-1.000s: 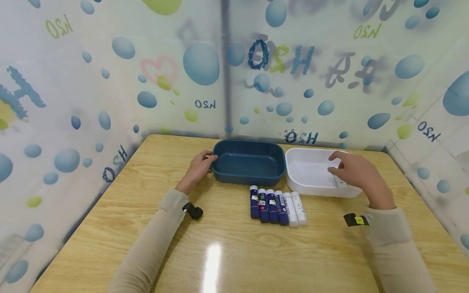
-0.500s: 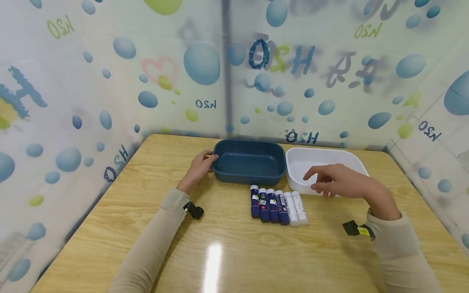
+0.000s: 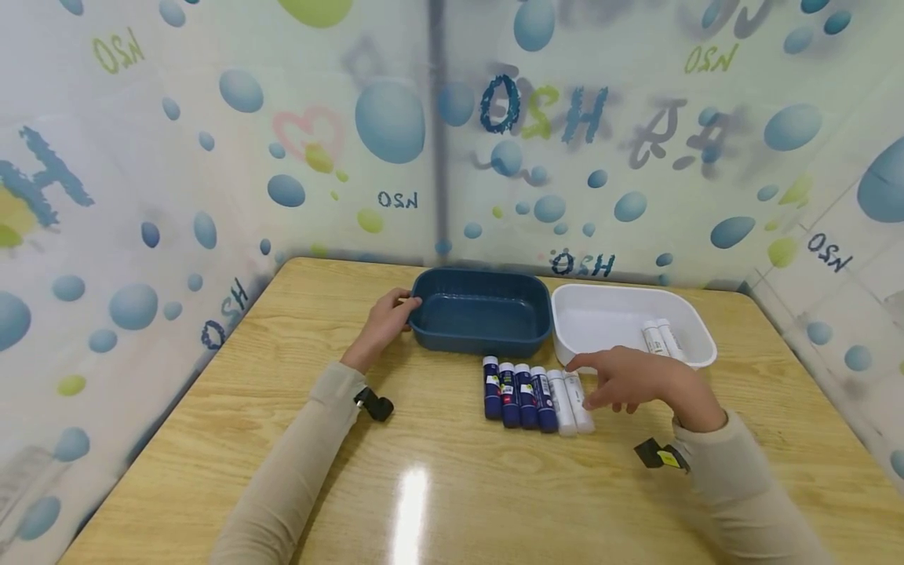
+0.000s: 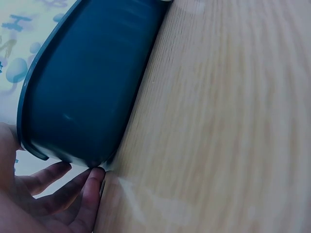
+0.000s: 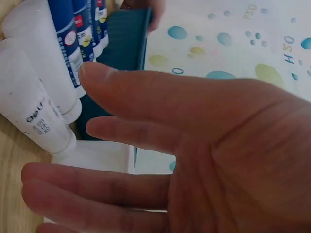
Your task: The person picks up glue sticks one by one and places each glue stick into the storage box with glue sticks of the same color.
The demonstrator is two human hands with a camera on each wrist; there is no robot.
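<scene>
My left hand [image 3: 384, 320] holds the left end of a dark blue plastic tray [image 3: 480, 344], its thumb over the rim. In the left wrist view, fingertips [image 4: 95, 174] touch the tray's outer wall low down. Over the front edge of the white tray [image 3: 593, 318] hovers my right hand [image 3: 632, 378], fingers spread and holding nothing. Just left of it lies a white glue stick [image 3: 579, 404], the last in a row with another white one [image 3: 561, 404] and several dark blue glue sticks [image 3: 526, 399]. The right wrist view shows that white glue stick [image 5: 36, 104] apart from the fingers.
Two white glue sticks [image 3: 662, 339] lie side by side in the right part of the white tray. Both trays stand next to each other near the back edge of the wooden table [image 3: 494, 494]. A patterned curtain [image 3: 339, 157] hangs behind.
My right hand has come out of the white tray, moving left and toward me to the row of glue sticks. It uncovers two white ones in the tray. My left hand stays put.
</scene>
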